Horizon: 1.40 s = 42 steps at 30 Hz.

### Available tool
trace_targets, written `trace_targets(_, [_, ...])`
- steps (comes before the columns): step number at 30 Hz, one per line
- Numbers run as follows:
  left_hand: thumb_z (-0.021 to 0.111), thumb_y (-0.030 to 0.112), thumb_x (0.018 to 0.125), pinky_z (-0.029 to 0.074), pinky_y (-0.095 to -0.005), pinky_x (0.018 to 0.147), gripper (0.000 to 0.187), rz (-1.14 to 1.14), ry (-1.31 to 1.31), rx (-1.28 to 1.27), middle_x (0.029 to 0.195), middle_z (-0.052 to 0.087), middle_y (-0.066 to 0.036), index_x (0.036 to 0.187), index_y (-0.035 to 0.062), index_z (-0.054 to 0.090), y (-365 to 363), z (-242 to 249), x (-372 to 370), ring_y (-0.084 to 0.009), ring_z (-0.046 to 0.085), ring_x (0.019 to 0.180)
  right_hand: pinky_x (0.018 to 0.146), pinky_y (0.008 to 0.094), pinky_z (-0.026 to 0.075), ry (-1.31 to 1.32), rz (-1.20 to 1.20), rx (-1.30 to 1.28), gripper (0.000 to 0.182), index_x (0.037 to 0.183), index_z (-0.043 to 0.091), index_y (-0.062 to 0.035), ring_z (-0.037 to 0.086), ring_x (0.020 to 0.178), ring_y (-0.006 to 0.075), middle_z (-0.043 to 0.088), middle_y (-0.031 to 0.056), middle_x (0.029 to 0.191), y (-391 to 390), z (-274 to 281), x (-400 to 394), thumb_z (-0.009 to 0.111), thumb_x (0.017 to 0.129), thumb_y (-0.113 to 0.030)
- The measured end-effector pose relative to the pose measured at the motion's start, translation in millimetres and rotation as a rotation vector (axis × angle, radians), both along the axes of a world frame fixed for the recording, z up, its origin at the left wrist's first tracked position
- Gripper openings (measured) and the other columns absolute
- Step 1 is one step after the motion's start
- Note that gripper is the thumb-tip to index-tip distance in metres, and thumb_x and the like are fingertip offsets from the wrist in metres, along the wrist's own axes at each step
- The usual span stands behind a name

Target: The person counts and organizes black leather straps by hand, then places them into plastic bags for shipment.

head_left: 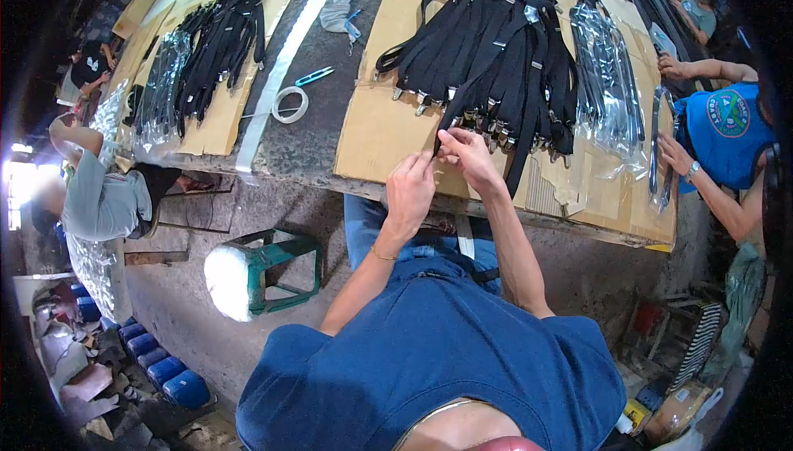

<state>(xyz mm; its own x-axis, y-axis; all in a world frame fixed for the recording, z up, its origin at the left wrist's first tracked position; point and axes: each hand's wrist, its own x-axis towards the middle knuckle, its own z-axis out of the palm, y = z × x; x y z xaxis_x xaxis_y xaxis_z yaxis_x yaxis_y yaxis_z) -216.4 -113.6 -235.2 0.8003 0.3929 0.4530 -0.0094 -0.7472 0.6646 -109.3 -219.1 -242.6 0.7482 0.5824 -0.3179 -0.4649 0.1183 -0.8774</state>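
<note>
A large pile of black suspenders (496, 54) with metal clips lies fanned out on a cardboard sheet (363, 133) in front of me. At the near edge of the pile, my right hand (472, 160) pinches one black strap. My left hand (410, 191) is close beside it with its fingers closed near the strap's lower end; its fingertips hide what they grip. Metal clips (496, 129) hang at the near ends of the straps, just beyond my right hand. Clear plastic-wrapped straps (607, 79) lie to the right of the pile.
Left of the cardboard are a tape roll (290, 105), a blue cutter (315, 76), a white strip (281, 79) and a second suspender pile (219, 46). A green stool (285, 273) stands on the floor. A co-worker in blue (723, 133) works at the right edge; another person (103, 195) sits left.
</note>
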Motion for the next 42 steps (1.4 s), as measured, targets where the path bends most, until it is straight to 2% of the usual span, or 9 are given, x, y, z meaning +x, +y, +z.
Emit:
trace_targets(5, [0.064, -0.001, 0.077, 0.051, -0.0367, 0.071, 0.019, 0.069, -0.012, -0.006, 0.094, 0.061, -0.014, 0.095, 0.002, 0.068, -4.1, 12.8, -0.1, -0.0314, 0.061, 0.088, 0.06, 0.0225, 0.049, 0.065, 0.0, 0.061, 0.025, 0.105, 0.058, 0.0003, 0.059, 0.066, 0.0094, 0.061, 0.0026, 0.081, -3.8, 0.7, -2.2, 0.061, 0.091, -0.02])
trace_targets(7, [0.065, -0.003, 0.073, 0.048, -0.0378, 0.073, 0.029, 0.049, 0.059, 0.172, 0.09, 0.057, -0.012, 0.101, 0.004, 0.066, 0.1, 15.1, -1.0, -0.0285, 0.057, 0.087, 0.06, 0.0232, 0.05, 0.106, 0.021, 0.068, 0.026, 0.108, 0.057, 0.0001, 0.061, 0.067, 0.0103, 0.062, 0.0033, 0.082, -4.7, 12.1, -6.4, 0.06, 0.092, -0.02])
trace_targets(17, [0.065, -0.001, 0.072, 0.044, -0.0391, 0.074, 0.057, -0.014, -0.007, 0.187, 0.084, 0.059, -0.013, 0.126, 0.001, 0.046, -7.0, 10.9, 0.8, -0.0281, 0.054, 0.084, 0.066, 0.0232, 0.051, -0.06, 0.13, -0.069, 0.032, 0.113, 0.056, -0.0006, 0.061, 0.077, 0.0102, 0.064, 0.005, 0.084, -9.2, 8.8, -9.8, 0.066, 0.087, -0.014])
trace_targets(25, [0.076, 0.003, 0.067, 0.047, -0.0387, 0.079, 0.071, -0.221, 0.008, -0.109, 0.096, 0.058, -0.016, 0.129, -0.0001, 0.043, -14.7, 10.2, -6.4, -0.031, 0.054, 0.089, 0.072, 0.0242, 0.05, -0.24, 0.043, 0.002, 0.025, 0.106, 0.062, -0.0012, 0.06, 0.08, 0.0088, 0.065, 0.0029, 0.089, -14.9, 9.0, -17.8, 0.068, 0.082, -0.005])
trace_targets(31, [0.077, 0.012, 0.07, 0.047, -0.0367, 0.086, 0.066, -0.049, -0.002, -0.071, 0.108, 0.057, -0.016, 0.126, -0.0002, 0.044, 9.3, 14.3, -3.7, -0.0315, 0.053, 0.105, 0.075, 0.0239, 0.05, -0.233, 0.051, -0.003, 0.024, 0.101, 0.065, -0.0022, 0.06, 0.08, 0.009, 0.066, 0.0026, 0.087, -23.0, 3.9, -7.2, 0.067, 0.078, 0.002])
trace_targets(33, [0.075, 0.015, 0.076, 0.049, -0.031, 0.08, 0.051, -0.102, 0.111, -0.241, 0.104, 0.061, -0.013, 0.119, -0.0014, 0.052, 23.9, -6.8, 2.7, -0.0227, 0.059, 0.097, 0.075, 0.0238, 0.05, -0.245, 0.064, 0.003, 0.022, 0.1, 0.066, -0.0016, 0.06, 0.08, 0.0093, 0.066, 0.0032, 0.087, -22.8, 5.8, -7.2, 0.067, 0.078, 0.003])
trace_targets(35, [0.072, 0.014, 0.081, 0.049, -0.0248, 0.074, 0.034, -0.368, 0.415, -1.001, 0.097, 0.065, -0.007, 0.109, -0.0016, 0.06, 37.2, -14.3, 8.2, -0.0121, 0.061, 0.087, 0.074, 0.0239, 0.05, -0.242, 0.062, -0.029, 0.021, 0.099, 0.065, -0.001, 0.061, 0.08, 0.0098, 0.066, 0.0037, 0.086, -22.9, 8.5, -6.8, 0.067, 0.078, 0.002])
trace_targets(39, [0.072, 0.012, 0.081, 0.048, -0.0227, 0.07, 0.025, -0.408, 0.427, -1.025, 0.089, 0.067, -0.004, 0.101, -0.0023, 0.065, 43.1, -10.6, 19.4, -0.0082, 0.06, 0.079, 0.071, 0.0236, 0.049, -0.241, 0.033, -0.009, 0.022, 0.101, 0.063, -0.0009, 0.06, 0.08, 0.0096, 0.065, 0.0029, 0.088, -20.6, 13.1, -4.7, 0.069, 0.081, -0.006])
trace_targets(42, [0.071, 0.011, 0.082, 0.049, -0.0228, 0.068, 0.021, -0.377, 0.42, -1.011, 0.085, 0.067, -0.004, 0.098, -0.0024, 0.066, 34.8, -9.3, 25.4, -0.0085, 0.06, 0.075, 0.063, 0.0242, 0.046, 0.047, -0.271, 0.07, 0.022, 0.1, 0.059, -0.0039, 0.055, 0.072, 0.0076, 0.06, -0.0008, 0.081, -13.8, 10.7, 15.0, 0.067, 0.087, -0.02])
